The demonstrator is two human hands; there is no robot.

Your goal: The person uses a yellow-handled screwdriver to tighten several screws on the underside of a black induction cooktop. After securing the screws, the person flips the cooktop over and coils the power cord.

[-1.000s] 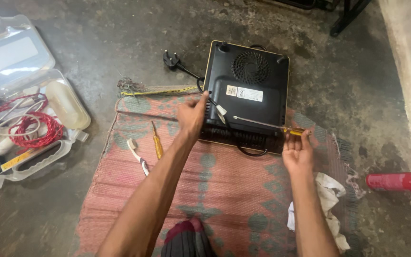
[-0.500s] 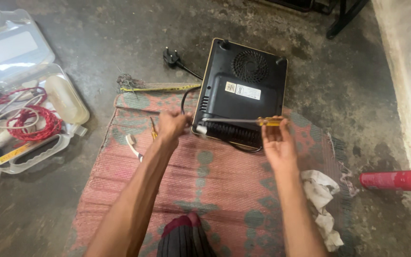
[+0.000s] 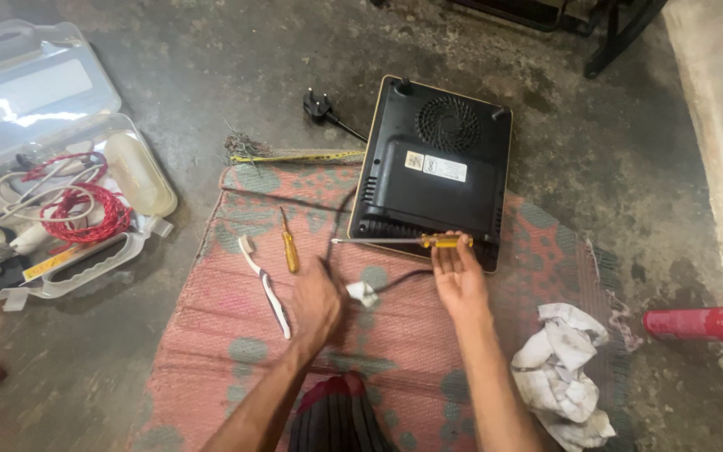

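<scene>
On the patterned red mat (image 3: 211, 326) spread over the concrete floor, your right hand (image 3: 459, 280) has its grip closed around the yellow handle of a long screwdriver (image 3: 403, 241), which lies level across the near edge of the black appliance (image 3: 433, 172). That appliance sits upside down, its vent grille facing up, half on the mat and half on the floor. Your left hand (image 3: 315, 303) rests lower on the mat, fingers curled over the black power cord (image 3: 399, 279) beside a small white scrap (image 3: 364, 293); you cannot tell from this angle whether the grip is truly clenched on the cord or only lying on it. The cord's plug (image 3: 318, 105) lies on the floor beyond the appliance's far left corner.

Just left of your left hand lie a white toothbrush (image 3: 265, 286) and a short yellow screwdriver (image 3: 289, 243), side by side but apart. A crumpled white rag (image 3: 566, 368) sits on the mat's right edge, with a red cylinder (image 3: 705, 324) on the floor past it. Well off to the left, an open clear plastic case (image 3: 77, 251) holds red wire (image 3: 81, 213) and small bits.
</scene>
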